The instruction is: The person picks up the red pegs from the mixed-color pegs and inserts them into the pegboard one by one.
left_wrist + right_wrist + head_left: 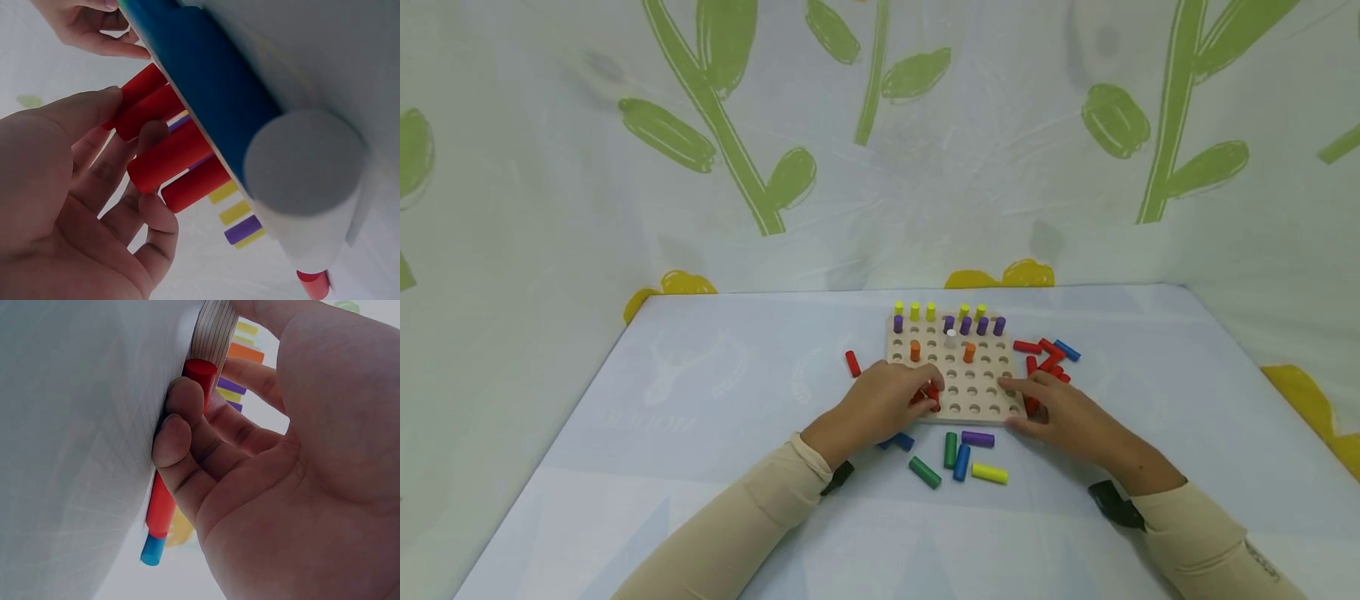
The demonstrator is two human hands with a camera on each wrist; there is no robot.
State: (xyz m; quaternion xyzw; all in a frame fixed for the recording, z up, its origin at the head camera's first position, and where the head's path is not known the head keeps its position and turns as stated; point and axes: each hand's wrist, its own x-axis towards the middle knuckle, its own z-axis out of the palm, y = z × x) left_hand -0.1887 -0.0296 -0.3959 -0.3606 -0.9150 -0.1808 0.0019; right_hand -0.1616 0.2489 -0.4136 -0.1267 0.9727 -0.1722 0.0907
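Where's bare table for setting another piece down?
The table is bare left of the lone red peg and on the near side of the loose yellow peg. Crowded: near edge of the pegboard, with loose pegs; its right edge, where red pegs lie by the right hand; its near left corner, hidden by the left hand.

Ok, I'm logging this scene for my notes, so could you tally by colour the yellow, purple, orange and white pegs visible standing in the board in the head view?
Yellow pegs: 5
Purple pegs: 5
Orange pegs: 2
White peg: 1
Total in the board: 13
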